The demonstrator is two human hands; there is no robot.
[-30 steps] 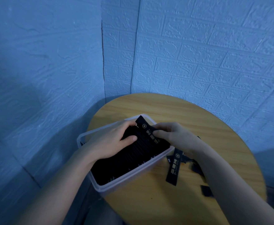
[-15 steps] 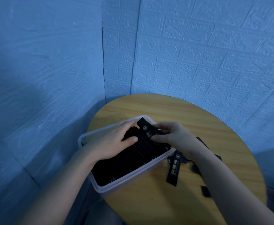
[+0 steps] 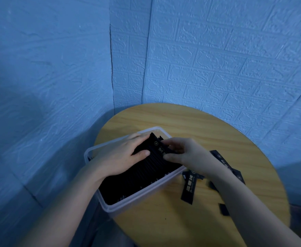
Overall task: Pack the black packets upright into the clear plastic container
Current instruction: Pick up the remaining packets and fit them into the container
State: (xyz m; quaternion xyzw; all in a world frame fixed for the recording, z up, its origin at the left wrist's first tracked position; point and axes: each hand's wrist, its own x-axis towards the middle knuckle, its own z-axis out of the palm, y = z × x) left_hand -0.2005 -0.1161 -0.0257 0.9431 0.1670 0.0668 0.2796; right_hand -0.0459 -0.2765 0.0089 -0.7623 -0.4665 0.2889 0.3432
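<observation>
My left hand (image 3: 121, 155) lies flat, fingers straight, on the upright packets (image 3: 146, 172) filling the container (image 3: 139, 195) at the worktop's (image 3: 199, 132) left edge. My right hand (image 3: 187, 155) pinches one packet (image 3: 157, 146) at the far end. Loose packets (image 3: 188, 188) lie beside the container.

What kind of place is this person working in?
Probably a corner of a home or small packing room: a round wooden table pushed against blue brick-patterned wall panels, with a clear plastic container of black packets.
</observation>
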